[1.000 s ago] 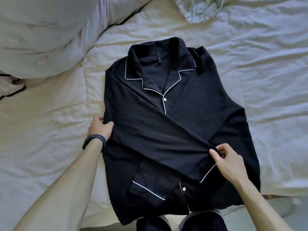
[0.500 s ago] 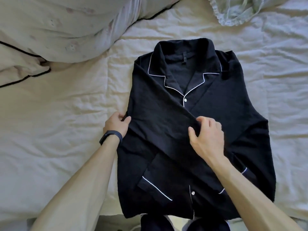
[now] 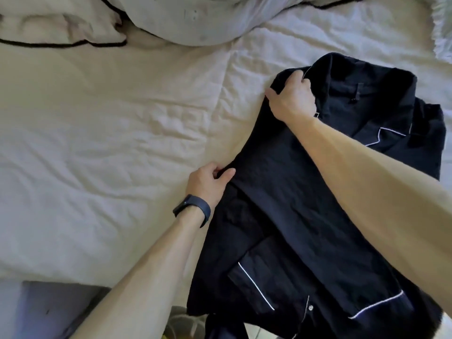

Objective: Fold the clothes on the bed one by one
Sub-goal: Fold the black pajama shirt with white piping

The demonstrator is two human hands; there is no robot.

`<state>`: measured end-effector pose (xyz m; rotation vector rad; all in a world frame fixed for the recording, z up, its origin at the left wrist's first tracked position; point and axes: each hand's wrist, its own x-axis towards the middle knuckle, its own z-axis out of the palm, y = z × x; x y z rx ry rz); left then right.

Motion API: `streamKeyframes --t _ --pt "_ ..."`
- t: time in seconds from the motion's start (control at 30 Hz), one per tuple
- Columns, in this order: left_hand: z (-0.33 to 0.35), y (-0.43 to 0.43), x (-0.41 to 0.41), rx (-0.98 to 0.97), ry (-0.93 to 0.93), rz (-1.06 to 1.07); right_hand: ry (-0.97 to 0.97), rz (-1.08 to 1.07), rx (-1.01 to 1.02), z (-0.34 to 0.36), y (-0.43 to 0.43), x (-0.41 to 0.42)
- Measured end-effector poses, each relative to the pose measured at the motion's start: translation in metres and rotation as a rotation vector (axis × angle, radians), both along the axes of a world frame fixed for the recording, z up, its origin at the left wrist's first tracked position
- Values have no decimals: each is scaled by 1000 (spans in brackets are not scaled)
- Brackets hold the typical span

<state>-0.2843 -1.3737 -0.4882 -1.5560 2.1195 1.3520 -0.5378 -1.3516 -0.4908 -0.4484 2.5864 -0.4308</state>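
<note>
I see the bed (image 3: 97, 143), white and creased; the black pyjama shirt (image 3: 305, 216) lies flat on it, right of my left grip (image 3: 208, 182); two pillows (image 3: 190, 18) lie beyond my right grip (image 3: 293, 99); a ruffled cloth (image 3: 444, 33) lies far right of it.

Black shirt (image 3: 305, 216) – white piping; cream sheet (image 3: 110, 130); dark blue wristband (image 3: 193, 211).

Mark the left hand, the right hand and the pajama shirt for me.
left hand (image 3: 208, 183): head view, back of hand.
right hand (image 3: 294, 100): head view, back of hand.
black pajama shirt (image 3: 281, 204): head view, fabric folded across front.
</note>
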Motion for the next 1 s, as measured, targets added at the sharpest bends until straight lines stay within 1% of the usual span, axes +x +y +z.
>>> streamKeyframes --t 0.07,0.1,0.17,0.2,0.3,0.33,0.37,0.43,0.47,0.53,0.57,0.63,0.67,0.73,0.8,0.83,0.9,1.0 --pt "-2 2 5 18 -7 15 -20 23 12 -4 1 -9" --pt "-2 3 6 14 -2 22 -43 14 -40 -5 0 -13" --pt "-4 3 5 -18 -2 11 -80 -68 -175 -8 -1 -20" --pt "-5 2 3 -31 -20 -11 -78 -97 -210 -10 -1 -23" --pt "-5 4 -6 -107 -108 -119 -18 -127 -225 -13 4 -18" --pt "-4 6 -7 -188 -128 -162 7 -141 -245 -11 9 -10" --pt "-4 9 -8 -308 -120 -193 51 -139 -276 -7 16 2" --pt "-3 20 -14 -557 -27 -270 200 -67 -338 0 43 35" --pt "-3 24 -21 -642 43 -345 286 -16 -343 1 62 54" --pt "-7 30 -40 -709 140 -580 397 73 -288 1 103 94" --pt "-10 31 -50 -716 149 -713 416 104 -241 -1 125 111" --pt "-22 27 -67 -698 79 -954 365 145 -90 -5 165 136" --pt "-30 24 -71 -681 19 -1027 311 173 13 -10 184 143" --pt "-45 15 -75 -665 -99 -1052 205 238 191 -23 221 149" --pt "-48 12 -77 -686 -140 -1015 161 291 274 -34 251 147" --pt "-46 15 -77 -705 -133 -995 156 312 281 -36 262 146" --pt "-41 23 -75 -757 -98 -966 189 329 233 -32 276 145" --pt "-32 38 -61 -788 -80 -1048 278 239 168 -18 296 153"
